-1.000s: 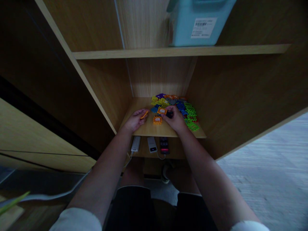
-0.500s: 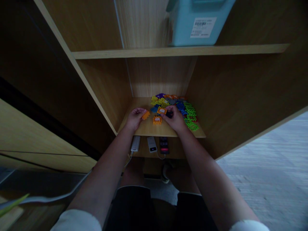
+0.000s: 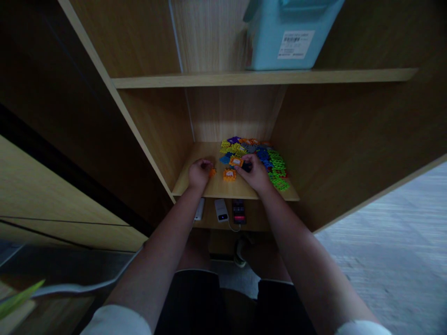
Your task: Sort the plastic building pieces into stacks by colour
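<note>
My left hand (image 3: 200,172) is closed, its fingers around an orange interlocking toy piece (image 3: 213,172) that they mostly hide. Between the thumb and fingers of my right hand (image 3: 255,171) is another orange toy piece (image 3: 236,161) with a white patch on its face. Just below and between the hands, a third orange piece with a white patch (image 3: 229,175) lies on the shelf board (image 3: 216,188). Close behind the right hand spreads a pile of notched toy pieces, with yellow ones (image 3: 235,149), blue ones (image 3: 264,157) and green ones (image 3: 278,170).
A light blue bin (image 3: 284,49) with a label stands on the upper shelf (image 3: 209,81). On the ledge below lie a white power bank (image 3: 221,210) with a cable, a dark phone (image 3: 239,211) and another white device (image 3: 199,209). Wooden side walls enclose the compartment.
My left hand has turned and moved slightly right and down, so its orange piece shows less. My right hand keeps its piece in nearly the same place. The view has shifted a little.
</note>
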`<state>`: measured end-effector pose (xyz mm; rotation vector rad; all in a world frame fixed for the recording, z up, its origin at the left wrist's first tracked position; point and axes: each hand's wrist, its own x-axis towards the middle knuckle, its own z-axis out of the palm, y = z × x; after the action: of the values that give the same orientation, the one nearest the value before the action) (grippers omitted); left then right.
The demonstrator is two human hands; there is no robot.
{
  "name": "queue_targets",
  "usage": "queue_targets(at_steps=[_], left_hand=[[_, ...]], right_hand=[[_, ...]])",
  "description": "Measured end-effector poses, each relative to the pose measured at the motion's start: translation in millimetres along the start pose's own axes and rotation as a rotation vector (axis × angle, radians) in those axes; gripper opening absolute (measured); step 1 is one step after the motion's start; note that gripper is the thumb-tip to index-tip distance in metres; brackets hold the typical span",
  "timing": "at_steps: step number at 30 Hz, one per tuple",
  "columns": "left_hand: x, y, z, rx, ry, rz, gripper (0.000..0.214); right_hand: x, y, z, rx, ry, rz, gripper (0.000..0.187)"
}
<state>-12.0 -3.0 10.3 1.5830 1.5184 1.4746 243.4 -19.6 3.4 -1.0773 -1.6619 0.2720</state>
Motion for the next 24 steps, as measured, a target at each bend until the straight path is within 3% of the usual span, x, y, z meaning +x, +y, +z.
queue_targets(at_steps=[9,13,16,20,24], left_hand=[[-10,10,3.6,0.236,0.157,-0.078,0.012],[-9,7,1.8,0.226,0.071,-0.071,0.021],[-3,1,-8.4,0.100,-0.021,-0.071,0.035],[0,-2,-24.7,0.119,-0.173,-0.067,0.053],[-8,1,-29.2,0.087,-0.147,-0.023,0.047]], right_hand=[[0,-1,-1,-0.010,0.006,0.008,0.043],[1,-4,-2,-0.003,-0.002,0.016,0.042],[1,-4,-2,-0.002,0.002,0.016,0.042],[1,-4,-2,-0.001,-0.003,0.021,0.042],[1,-4,-2,-0.005,-0.003,0.016,0.042]])
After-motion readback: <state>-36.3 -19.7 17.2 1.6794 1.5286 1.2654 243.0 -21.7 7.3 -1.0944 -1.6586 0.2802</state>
